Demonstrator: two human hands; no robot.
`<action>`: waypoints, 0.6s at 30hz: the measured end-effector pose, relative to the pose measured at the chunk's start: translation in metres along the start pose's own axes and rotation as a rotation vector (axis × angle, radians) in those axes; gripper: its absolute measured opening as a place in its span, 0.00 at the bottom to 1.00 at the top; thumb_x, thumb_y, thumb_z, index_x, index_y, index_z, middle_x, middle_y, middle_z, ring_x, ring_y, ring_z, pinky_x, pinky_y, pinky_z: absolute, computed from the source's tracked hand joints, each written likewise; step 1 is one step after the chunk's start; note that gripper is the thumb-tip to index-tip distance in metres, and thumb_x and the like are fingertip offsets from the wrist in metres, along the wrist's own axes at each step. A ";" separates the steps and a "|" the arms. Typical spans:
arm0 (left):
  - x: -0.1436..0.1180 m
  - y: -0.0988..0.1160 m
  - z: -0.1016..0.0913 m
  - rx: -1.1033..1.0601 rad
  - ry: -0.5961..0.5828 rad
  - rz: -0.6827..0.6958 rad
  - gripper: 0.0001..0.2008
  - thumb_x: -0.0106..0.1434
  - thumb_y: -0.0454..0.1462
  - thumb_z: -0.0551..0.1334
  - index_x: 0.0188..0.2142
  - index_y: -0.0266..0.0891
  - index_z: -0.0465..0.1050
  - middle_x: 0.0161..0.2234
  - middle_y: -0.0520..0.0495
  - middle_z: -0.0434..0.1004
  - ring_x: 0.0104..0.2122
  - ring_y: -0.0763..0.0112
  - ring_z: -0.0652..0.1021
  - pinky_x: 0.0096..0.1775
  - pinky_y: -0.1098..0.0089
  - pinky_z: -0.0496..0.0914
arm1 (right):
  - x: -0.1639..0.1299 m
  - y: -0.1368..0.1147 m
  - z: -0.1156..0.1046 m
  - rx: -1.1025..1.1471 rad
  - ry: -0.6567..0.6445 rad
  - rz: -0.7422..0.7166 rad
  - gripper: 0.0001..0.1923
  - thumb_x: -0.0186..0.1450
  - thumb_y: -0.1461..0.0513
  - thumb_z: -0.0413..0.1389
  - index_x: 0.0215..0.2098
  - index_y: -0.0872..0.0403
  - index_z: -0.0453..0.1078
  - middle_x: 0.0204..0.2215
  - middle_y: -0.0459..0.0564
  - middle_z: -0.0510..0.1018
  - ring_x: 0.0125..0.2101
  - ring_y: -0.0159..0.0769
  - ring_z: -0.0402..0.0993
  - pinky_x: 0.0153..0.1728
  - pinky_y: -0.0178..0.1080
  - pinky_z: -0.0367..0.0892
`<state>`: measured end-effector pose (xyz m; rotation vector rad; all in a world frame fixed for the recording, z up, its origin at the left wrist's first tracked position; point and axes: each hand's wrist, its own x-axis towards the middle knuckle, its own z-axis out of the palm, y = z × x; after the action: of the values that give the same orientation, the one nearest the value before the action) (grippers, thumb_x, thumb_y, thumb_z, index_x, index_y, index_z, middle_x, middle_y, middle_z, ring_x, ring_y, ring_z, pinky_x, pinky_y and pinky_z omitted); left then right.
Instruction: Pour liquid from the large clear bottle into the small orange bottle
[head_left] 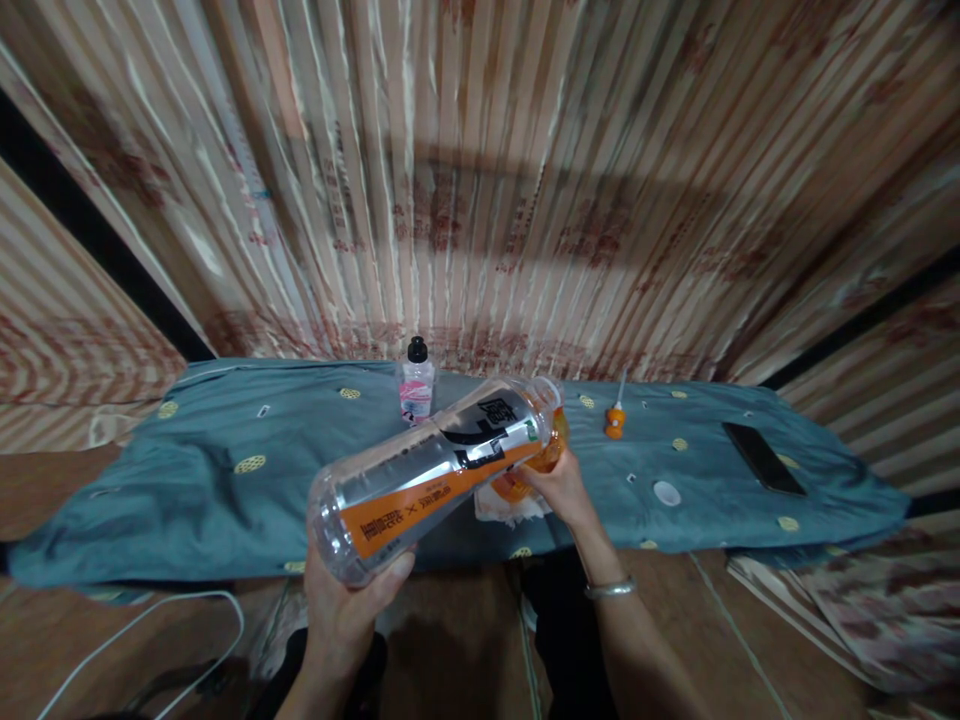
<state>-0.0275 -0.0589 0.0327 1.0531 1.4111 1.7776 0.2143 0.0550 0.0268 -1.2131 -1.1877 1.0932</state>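
Note:
My left hand (352, 590) grips the base of a large clear plastic bottle (435, 480) with an orange and black label. The bottle is tilted, its neck up and to the right, over an orange bottle (546, 455). Wrapped round that orange bottle is my right hand (561, 485), a metal bangle on its wrist. The large bottle hides part of the orange one, so whether the two mouths touch I cannot tell. Under the orange bottle lies a white cloth (510, 507). An orange pump top (615, 421) with a pale stem lies to the right.
A small clear bottle with a black cap (417, 385) stands behind the large one. On the teal patterned cloth (247, 420) are a white round lid (667, 493) and a dark phone (763, 458). Striped curtains (465, 200) hang behind. A white cable (187, 597) hangs at lower left.

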 end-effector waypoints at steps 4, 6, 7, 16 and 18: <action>-0.001 -0.003 -0.002 0.003 0.001 -0.011 0.36 0.50 0.48 0.74 0.57 0.40 0.68 0.36 0.47 0.80 0.35 0.59 0.82 0.42 0.57 0.79 | 0.000 -0.001 0.001 0.007 0.000 -0.004 0.29 0.42 0.55 0.73 0.40 0.50 0.72 0.41 0.52 0.87 0.45 0.52 0.84 0.47 0.48 0.78; -0.001 -0.002 -0.001 0.012 -0.009 -0.023 0.35 0.51 0.47 0.73 0.55 0.40 0.69 0.35 0.47 0.80 0.34 0.59 0.82 0.42 0.58 0.79 | 0.001 0.000 0.000 0.012 0.006 -0.009 0.29 0.42 0.55 0.73 0.41 0.50 0.72 0.41 0.52 0.87 0.44 0.52 0.84 0.47 0.48 0.79; -0.002 0.000 -0.001 0.014 -0.013 -0.025 0.34 0.51 0.47 0.73 0.54 0.39 0.70 0.34 0.48 0.80 0.34 0.60 0.82 0.41 0.58 0.79 | 0.001 0.001 0.000 0.014 0.007 -0.013 0.29 0.42 0.55 0.73 0.41 0.50 0.72 0.41 0.52 0.87 0.44 0.52 0.84 0.47 0.48 0.79; -0.001 0.001 0.002 -0.001 -0.007 0.006 0.25 0.51 0.47 0.73 0.44 0.39 0.72 0.32 0.49 0.80 0.32 0.62 0.81 0.39 0.62 0.78 | 0.001 0.003 -0.001 0.035 -0.010 -0.025 0.30 0.42 0.54 0.74 0.41 0.50 0.73 0.40 0.51 0.87 0.43 0.51 0.84 0.46 0.47 0.79; 0.000 -0.002 0.000 0.002 -0.011 0.013 0.26 0.50 0.46 0.73 0.46 0.40 0.72 0.34 0.48 0.80 0.33 0.61 0.82 0.40 0.60 0.78 | 0.001 0.003 -0.001 0.033 -0.016 -0.025 0.29 0.43 0.54 0.74 0.41 0.50 0.73 0.41 0.51 0.87 0.44 0.51 0.84 0.46 0.47 0.79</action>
<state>-0.0272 -0.0582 0.0304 1.0742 1.4026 1.7771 0.2150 0.0559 0.0243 -1.1632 -1.1898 1.1021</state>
